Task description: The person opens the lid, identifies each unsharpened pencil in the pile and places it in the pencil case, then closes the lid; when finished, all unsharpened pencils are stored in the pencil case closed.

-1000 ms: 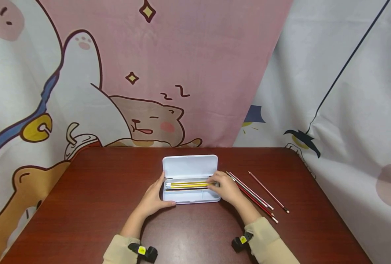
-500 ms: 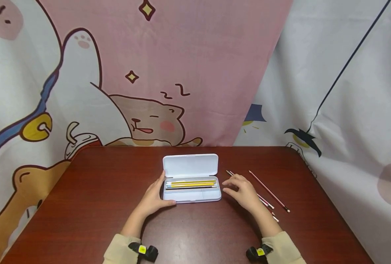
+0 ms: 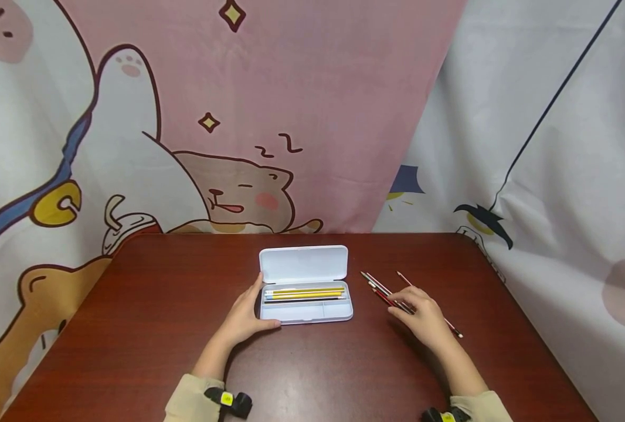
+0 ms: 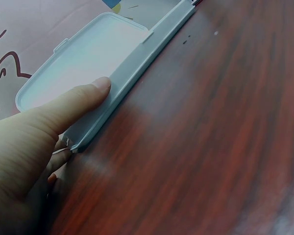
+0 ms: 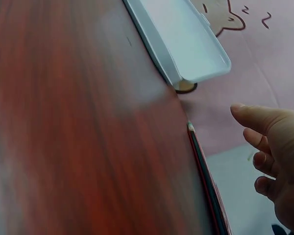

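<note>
A white pencil case (image 3: 291, 316) stands on the table with its lid (image 3: 303, 265) raised. Yellow pencils (image 3: 304, 295) and a dark one lie in its back compartment. My left hand (image 3: 245, 313) grips the case's left end, thumb (image 4: 90, 94) along the front wall and fingers around the corner. Over a loose bunch of pencils (image 3: 380, 288) right of the case is my right hand (image 3: 422, 313), partly covering them. In the right wrist view its thumb (image 5: 255, 115) and curved fingers are apart, with no pencil between them. A dark green pencil (image 5: 206, 174) shows below that hand.
A separate reddish pencil (image 3: 452, 328) lies at the far right, partly behind the right hand. The brown wooden table (image 3: 312, 369) ends at a patterned cloth backdrop (image 3: 333, 117). Its right edge runs beyond the pencils.
My right hand has let go of the pencils inside the case and moved right, out over the loose bunch. The left hand stays at the case's end.
</note>
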Motion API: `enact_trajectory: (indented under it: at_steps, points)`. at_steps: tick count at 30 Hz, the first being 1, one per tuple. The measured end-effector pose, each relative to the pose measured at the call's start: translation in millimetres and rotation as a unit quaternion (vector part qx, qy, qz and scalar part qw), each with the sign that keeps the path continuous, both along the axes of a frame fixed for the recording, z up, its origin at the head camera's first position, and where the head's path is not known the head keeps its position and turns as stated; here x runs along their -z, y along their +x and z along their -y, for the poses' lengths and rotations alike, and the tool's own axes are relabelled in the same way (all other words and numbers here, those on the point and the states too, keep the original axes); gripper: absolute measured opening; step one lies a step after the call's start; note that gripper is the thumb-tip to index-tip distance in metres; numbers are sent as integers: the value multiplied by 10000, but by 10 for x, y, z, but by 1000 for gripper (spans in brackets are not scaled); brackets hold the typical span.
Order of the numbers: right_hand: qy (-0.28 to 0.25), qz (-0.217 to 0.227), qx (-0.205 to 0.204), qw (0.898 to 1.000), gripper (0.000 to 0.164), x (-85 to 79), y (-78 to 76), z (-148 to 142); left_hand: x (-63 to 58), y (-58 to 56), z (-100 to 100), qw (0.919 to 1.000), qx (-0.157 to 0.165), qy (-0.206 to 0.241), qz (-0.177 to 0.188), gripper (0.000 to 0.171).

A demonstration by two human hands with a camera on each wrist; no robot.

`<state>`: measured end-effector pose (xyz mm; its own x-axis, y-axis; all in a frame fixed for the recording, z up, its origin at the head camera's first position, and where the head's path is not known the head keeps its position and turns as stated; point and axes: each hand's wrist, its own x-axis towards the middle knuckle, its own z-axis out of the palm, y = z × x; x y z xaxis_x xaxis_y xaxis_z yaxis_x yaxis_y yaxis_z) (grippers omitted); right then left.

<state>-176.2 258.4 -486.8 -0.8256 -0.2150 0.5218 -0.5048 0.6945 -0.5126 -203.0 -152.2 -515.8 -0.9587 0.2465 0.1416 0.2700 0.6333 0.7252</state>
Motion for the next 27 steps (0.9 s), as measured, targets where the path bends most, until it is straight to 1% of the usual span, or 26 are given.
enact_trajectory:
  at_steps: [3,10,12,16,21,24,27]
  points:
    - [9,80,120,9999,26,15,43,-109,1,1,0,10000,-9,-5,4,125]
    - [-21,631,439,9970,23,58,166,-359,-1,6,3,10000,-29,14,13,125]
    - [34,710,520,9961,23,79,198,-422,1,6,6,10000,-16,18,6,125]
    - [120,721,541,9959,25,124,241,-539,7,2,5,10000,9,17,-15,125]
    - [224,618,476,9967,28,166,267,-655,12,1,7,10000,12,-7,-19,124]
    - [278,737,505,9956,29,179,284,-707,12,1,7,10000,8,-2,-12,124]
    - [368,988,562,9928,28,183,303,-744,10,2,8,10000,1,19,-10,124]
